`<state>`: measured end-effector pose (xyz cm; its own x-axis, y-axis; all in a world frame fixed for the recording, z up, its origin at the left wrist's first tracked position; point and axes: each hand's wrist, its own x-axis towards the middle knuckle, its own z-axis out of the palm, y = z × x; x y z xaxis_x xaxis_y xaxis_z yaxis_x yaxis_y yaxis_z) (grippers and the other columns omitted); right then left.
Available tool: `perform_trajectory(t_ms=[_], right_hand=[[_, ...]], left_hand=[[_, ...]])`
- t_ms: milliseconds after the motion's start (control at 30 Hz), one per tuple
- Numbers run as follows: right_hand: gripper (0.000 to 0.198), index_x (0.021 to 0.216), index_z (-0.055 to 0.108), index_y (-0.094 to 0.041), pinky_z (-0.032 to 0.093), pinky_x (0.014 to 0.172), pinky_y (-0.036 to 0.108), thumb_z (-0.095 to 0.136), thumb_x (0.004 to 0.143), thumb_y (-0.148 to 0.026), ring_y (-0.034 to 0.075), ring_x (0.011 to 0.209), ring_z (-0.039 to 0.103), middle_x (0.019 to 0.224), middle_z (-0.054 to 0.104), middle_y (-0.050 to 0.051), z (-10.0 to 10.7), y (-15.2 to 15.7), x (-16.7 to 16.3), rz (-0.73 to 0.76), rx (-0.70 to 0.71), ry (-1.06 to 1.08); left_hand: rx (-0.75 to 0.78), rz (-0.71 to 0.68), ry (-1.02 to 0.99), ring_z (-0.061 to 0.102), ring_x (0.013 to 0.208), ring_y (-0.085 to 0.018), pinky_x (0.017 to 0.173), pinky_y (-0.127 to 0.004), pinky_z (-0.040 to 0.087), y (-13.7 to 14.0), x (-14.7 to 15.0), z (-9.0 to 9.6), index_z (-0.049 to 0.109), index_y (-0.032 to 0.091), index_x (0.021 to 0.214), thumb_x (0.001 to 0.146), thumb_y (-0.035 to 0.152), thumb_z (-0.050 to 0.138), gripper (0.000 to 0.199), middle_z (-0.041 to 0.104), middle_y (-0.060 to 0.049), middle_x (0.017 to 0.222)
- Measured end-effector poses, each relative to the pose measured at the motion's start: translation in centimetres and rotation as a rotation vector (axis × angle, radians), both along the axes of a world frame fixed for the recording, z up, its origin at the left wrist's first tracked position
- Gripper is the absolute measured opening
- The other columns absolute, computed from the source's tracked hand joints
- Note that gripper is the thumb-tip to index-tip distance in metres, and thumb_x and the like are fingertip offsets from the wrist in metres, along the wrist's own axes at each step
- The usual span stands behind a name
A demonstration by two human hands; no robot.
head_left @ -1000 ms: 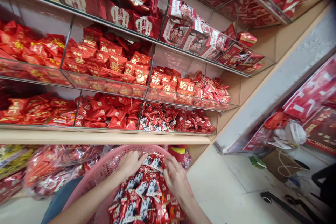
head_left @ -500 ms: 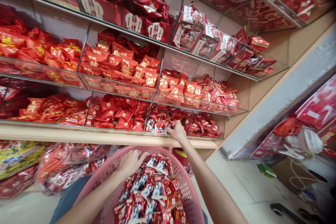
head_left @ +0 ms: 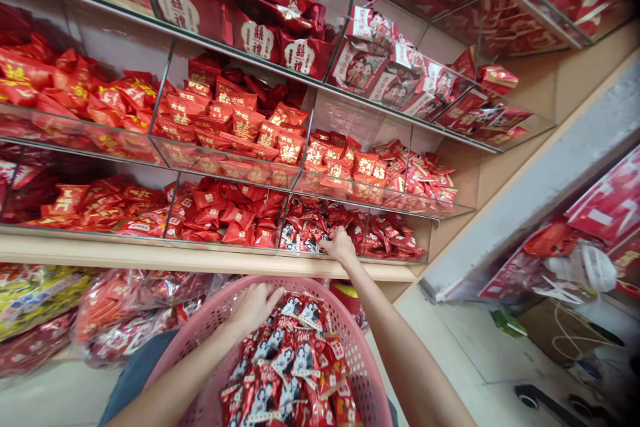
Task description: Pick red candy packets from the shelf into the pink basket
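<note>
A pink perforated basket (head_left: 205,323) sits in front of me, heaped with small red candy packets (head_left: 295,360) printed with cartoon figures. My left hand (head_left: 255,307) rests on the pile at the basket's far rim, fingers spread over the packets. My right hand (head_left: 341,245) reaches up into the lowest glass bin (head_left: 345,230), where the same kind of red packets lie, and its fingers curl down into them. Whether it grips a packet is hidden by the back of the hand.
Tiered glass shelves (head_left: 235,160) full of red sweets rise ahead, above a wooden ledge (head_left: 150,257). Clear bags of red candy (head_left: 125,310) lie under the ledge at left. A grey wall base (head_left: 525,193), cables and clutter (head_left: 565,280) lie at right on the tiled floor.
My right hand left the basket and rose to the lowest glass bin, pressing in among its packets. My left hand stayed on the basket pile. The view shifted slightly.
</note>
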<state>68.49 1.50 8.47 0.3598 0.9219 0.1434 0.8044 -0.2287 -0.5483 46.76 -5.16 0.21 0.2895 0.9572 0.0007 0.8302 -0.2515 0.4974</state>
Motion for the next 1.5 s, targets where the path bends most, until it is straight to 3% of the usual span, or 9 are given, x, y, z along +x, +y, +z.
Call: perform_trajectory(t_ms=[267, 400, 533, 633, 800, 967, 1100, 1200, 1500], right_hand=[[0.026, 0.067, 0.041, -0.022, 0.038, 0.055, 0.023, 0.063, 0.059, -0.032, 0.013, 0.059, 0.049, 0.062, 0.051, -0.004, 2.2, -1.6, 0.7, 0.140, 0.106, 0.197], [0.028, 0.073, 0.038, -0.023, 0.040, 0.055, 0.024, 0.062, 0.064, -0.036, 0.012, 0.058, 0.048, 0.066, 0.050, -0.004, 2.1, -5.6, -0.1, 0.267, 0.258, 0.362], [0.024, 0.080, 0.037, -0.023, 0.043, 0.062, 0.025, 0.058, 0.073, -0.033, 0.014, 0.069, 0.051, 0.086, 0.053, 0.001, -0.9, -10.8, -2.3, 0.456, 0.379, 0.463], [0.019, 0.081, 0.038, -0.023, 0.044, 0.073, 0.029, 0.056, 0.075, -0.026, 0.017, 0.081, 0.052, 0.089, 0.053, 0.002, -3.6, -13.4, -3.9, 0.427, 0.403, 0.344], [0.018, 0.087, 0.043, -0.022, 0.044, 0.081, 0.032, 0.056, 0.075, -0.021, 0.019, 0.092, 0.053, 0.096, 0.054, 0.004, -6.3, -14.2, -5.5, 0.435, 0.434, 0.304], [0.050, 0.120, 0.038, -0.023, 0.047, 0.083, 0.036, 0.062, 0.077, -0.031, 0.020, 0.098, 0.056, 0.113, 0.055, 0.010, -7.2, -14.3, -5.8, 0.323, 0.411, 0.678], [0.029, 0.091, 0.055, -0.020, 0.048, 0.063, 0.029, 0.058, 0.079, -0.046, 0.017, 0.072, 0.060, 0.083, 0.062, 0.005, -7.5, -14.7, -5.6, 0.314, 0.138, 1.009], [0.032, 0.071, 0.058, -0.018, 0.042, 0.057, 0.025, 0.060, 0.077, -0.049, 0.014, 0.061, 0.057, 0.069, 0.063, 0.003, -7.5, -14.9, -5.6, 0.398, -0.013, 1.081], [0.030, 0.067, 0.058, -0.017, 0.036, 0.056, 0.023, 0.065, 0.074, -0.045, 0.011, 0.055, 0.052, 0.062, 0.064, 0.000, -6.8, -15.5, -5.9, 0.446, -0.046, 1.127]], left_hand=[[0.013, -0.009, -0.019, 0.061, 0.073, -0.024, 0.057, -0.027, 0.028, -0.1, -0.1, 0.2, 0.054, 0.017, 0.066, 0.089, 0.050, 0.027, 0.048, 0.062, -0.009, 0.068], [0.040, -0.015, -0.327, 0.055, 0.063, -0.018, 0.059, -0.026, 0.032, 0.1, 0.2, 0.7, 0.052, 0.016, 0.064, 0.087, 0.053, 0.031, 0.048, 0.058, -0.005, 0.062], [-0.321, -0.036, -0.967, 0.056, 0.061, -0.015, 0.059, -0.025, 0.042, -0.1, 1.0, 1.8, 0.060, 0.010, 0.083, 0.080, 0.061, 0.041, 0.055, 0.061, -0.007, 0.071], [-0.562, -0.018, -1.207, 0.062, 0.071, -0.018, 0.065, -0.028, 0.048, -0.6, 1.4, 2.4, 0.059, 0.008, 0.099, 0.078, 0.063, 0.043, 0.061, 0.065, -0.012, 0.084], [-0.477, -0.124, -1.115, 0.055, 0.059, -0.011, 0.053, -0.020, 0.046, -1.1, 1.8, 2.2, 0.062, 0.009, 0.082, 0.074, 0.054, 0.058, 0.046, 0.061, -0.005, 0.075], [-0.443, -0.091, -1.136, 0.055, 0.062, -0.011, 0.053, -0.019, 0.045, -1.0, 1.6, 2.3, 0.064, 0.010, 0.083, 0.077, 0.051, 0.055, 0.043, 0.063, -0.005, 0.077], [-0.397, -0.009, -1.163, 0.051, 0.062, -0.012, 0.054, -0.022, 0.046, -0.9, 1.3, 2.7, 0.060, 0.010, 0.074, 0.075, 0.051, 0.058, 0.041, 0.059, -0.004, 0.073], [-0.377, -0.009, -1.145, 0.046, 0.059, -0.011, 0.052, -0.022, 0.045, -0.9, 1.3, 2.7, 0.058, 0.011, 0.070, 0.074, 0.051, 0.057, 0.041, 0.053, -0.002, 0.066], [-0.362, -0.089, -1.075, 0.046, 0.059, -0.011, 0.057, -0.022, 0.041, -1.1, 1.3, 2.8, 0.057, 0.011, 0.065, 0.078, 0.051, 0.053, 0.041, 0.054, -0.001, 0.063]])
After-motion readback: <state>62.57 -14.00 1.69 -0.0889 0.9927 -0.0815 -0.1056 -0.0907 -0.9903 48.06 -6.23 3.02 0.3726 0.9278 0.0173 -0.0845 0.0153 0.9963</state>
